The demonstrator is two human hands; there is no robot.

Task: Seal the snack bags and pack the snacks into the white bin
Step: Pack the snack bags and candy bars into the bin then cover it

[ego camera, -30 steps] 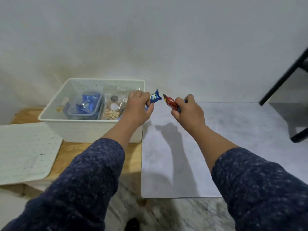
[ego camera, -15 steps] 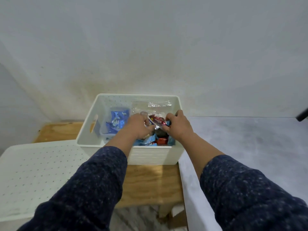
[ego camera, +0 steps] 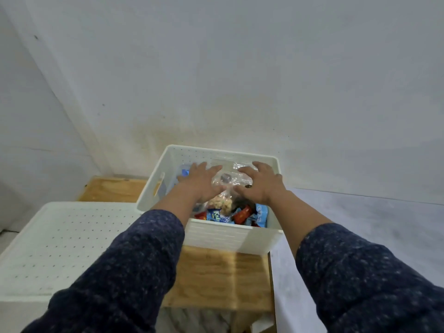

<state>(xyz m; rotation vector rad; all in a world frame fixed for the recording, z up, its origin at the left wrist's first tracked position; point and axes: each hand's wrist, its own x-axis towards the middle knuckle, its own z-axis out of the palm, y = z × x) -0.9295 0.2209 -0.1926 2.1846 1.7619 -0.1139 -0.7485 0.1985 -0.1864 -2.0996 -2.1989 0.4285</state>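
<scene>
The white bin [ego camera: 230, 239] stands on a wooden stand against the wall. Inside lie several small blue and red snack packets [ego camera: 236, 213] near the front wall and a clear snack bag [ego camera: 225, 186] with pale pieces in the middle. A blue-lidded container [ego camera: 183, 173] sits at the bin's left side, mostly hidden. My left hand [ego camera: 200, 182] and my right hand [ego camera: 260, 185] are both inside the bin, fingers spread flat, pressing on the clear bag from either side.
A white perforated lid [ego camera: 60, 246] lies left of the bin. The wooden stand [ego camera: 216, 275] shows in front of the bin. A grey mat-covered surface [ego camera: 360, 227] extends to the right. A white wall rises right behind the bin.
Both hands carried blue and red candies over from the mat to the bin, let them go inside, and now lie flat on the clear bag. The view shifted left toward the bin.
</scene>
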